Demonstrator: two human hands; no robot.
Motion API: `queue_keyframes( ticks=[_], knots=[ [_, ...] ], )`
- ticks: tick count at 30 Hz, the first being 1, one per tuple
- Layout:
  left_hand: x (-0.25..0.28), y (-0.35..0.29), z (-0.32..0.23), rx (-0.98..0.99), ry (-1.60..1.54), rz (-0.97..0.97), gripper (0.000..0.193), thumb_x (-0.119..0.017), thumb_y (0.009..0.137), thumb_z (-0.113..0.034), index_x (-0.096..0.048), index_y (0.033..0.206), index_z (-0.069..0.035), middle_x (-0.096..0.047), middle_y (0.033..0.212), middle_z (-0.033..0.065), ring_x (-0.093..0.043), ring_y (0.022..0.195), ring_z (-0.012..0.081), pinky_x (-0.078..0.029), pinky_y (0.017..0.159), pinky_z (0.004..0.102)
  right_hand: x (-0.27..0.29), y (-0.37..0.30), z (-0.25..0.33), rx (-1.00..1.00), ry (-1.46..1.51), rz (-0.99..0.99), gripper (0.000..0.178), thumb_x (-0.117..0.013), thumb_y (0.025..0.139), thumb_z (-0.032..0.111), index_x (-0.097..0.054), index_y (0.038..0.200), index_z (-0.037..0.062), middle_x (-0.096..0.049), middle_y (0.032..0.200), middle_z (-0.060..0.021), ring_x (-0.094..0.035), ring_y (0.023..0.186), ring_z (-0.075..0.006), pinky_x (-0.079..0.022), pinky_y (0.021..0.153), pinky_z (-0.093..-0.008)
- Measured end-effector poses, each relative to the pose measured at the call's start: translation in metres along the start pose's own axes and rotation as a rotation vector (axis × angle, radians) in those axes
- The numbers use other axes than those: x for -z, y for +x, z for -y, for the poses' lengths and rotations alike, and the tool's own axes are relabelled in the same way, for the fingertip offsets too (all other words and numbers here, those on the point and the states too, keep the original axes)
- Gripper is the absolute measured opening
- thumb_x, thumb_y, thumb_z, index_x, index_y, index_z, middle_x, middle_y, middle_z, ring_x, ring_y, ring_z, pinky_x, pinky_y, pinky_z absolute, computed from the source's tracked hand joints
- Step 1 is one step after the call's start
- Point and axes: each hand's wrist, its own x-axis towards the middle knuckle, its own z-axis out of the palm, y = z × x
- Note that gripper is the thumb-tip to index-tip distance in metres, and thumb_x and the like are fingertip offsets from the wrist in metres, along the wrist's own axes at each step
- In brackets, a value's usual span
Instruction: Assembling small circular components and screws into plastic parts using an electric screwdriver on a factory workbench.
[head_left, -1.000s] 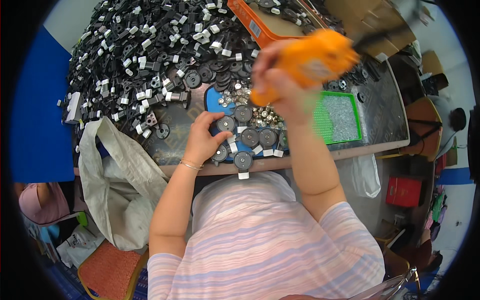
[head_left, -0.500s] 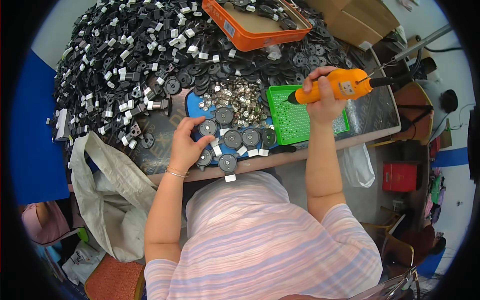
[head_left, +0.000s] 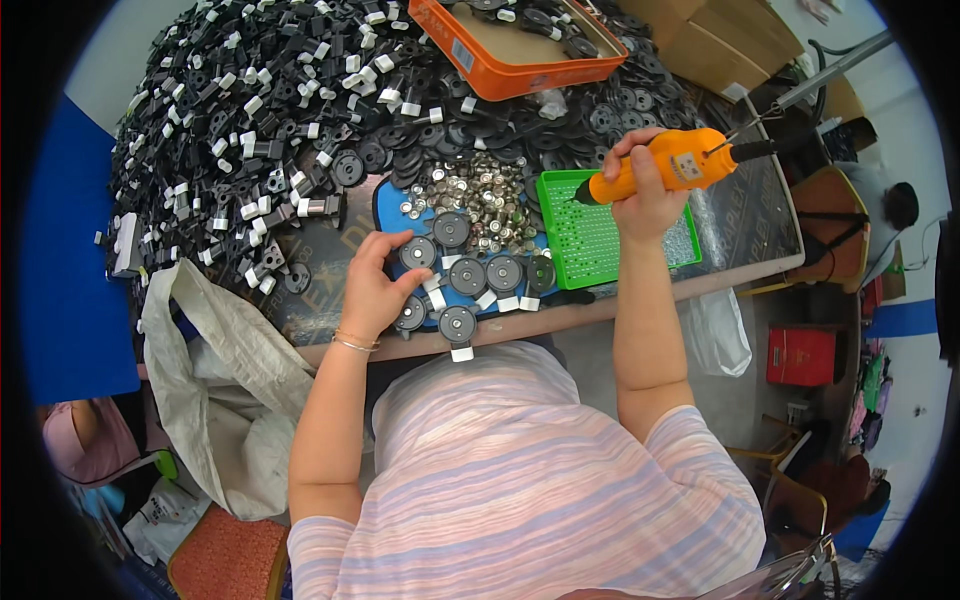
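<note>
The step in hand looks to be work at the green tray (head_left: 553, 250): the right hand (head_left: 640, 203) has its fingers closed round the body of an orange electric screwdriver (head_left: 682, 160), whose dark nose (head_left: 584, 192) points left and down over the tray's dotted part (whether the tip touches anything there I cannot tell). Small silvery pieces (head_left: 684, 240) show at the tray's right end, past the wrist.

The left hand (head_left: 375, 287) lies at the table's near edge, thumb and forefinger parted only to the width of one round black disc (head_left: 417, 254) and set against its edge on two sides, by the look of it a light steadying hold. That disc lies on the left part of the blue mat (head_left: 391, 206), among other black discs with white tabs (head_left: 466, 276), just below a spread of small metal caps (head_left: 487, 195).

As I judge it, bringing the screwdriver to the held disc calls for raising the nose over the tray's left wall, passing above the discs between, and turning it more upright over the disc's centre, while the left fingertips stay at the edge, out of the tip's way
</note>
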Motion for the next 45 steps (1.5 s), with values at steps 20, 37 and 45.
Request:
queue_keyframes(
  ticks=[20,37,45],
  knots=[
    [-0.001,0.000,0.000,0.007,-0.007,-0.005,0.045,-0.080,0.062,-0.013,-0.062,0.102,-0.003,-0.059,0.091,0.0098,-0.058,0.083,0.0273,-0.048,0.072,0.0348,-0.110,-0.041,-0.005,-0.210,0.139,0.408,0.025,-0.065,0.080,0.010,-0.049,0.097,-0.0008,-0.053,0.085,-0.0139,-0.056,0.062,-0.0178,-0.048,0.055,-0.0259],
    [-0.002,0.000,0.006,-0.049,0.002,-0.024,0.043,-0.081,0.061,-0.015,-0.061,0.098,-0.006,-0.059,0.092,0.0084,-0.057,0.089,0.0301,-0.045,0.077,0.0374,-0.133,-0.051,-0.026,-0.340,0.021,0.521,0.025,-0.065,0.074,-0.003,-0.050,0.093,0.0017,-0.055,0.082,-0.0088,-0.055,0.064,-0.0114,-0.046,0.053,-0.0219],
    [-0.002,0.000,0.007,-0.098,0.046,-0.019,0.044,-0.080,0.061,-0.014,-0.061,0.099,-0.005,-0.059,0.093,0.0099,-0.057,0.089,0.0309,-0.046,0.077,0.0379,-0.123,-0.037,-0.023,-0.396,0.172,0.599,0.025,-0.074,0.066,0.006,-0.058,0.085,-0.0001,-0.057,0.079,-0.0087,-0.058,0.071,-0.0152,-0.047,0.061,-0.0254]
  ],
)
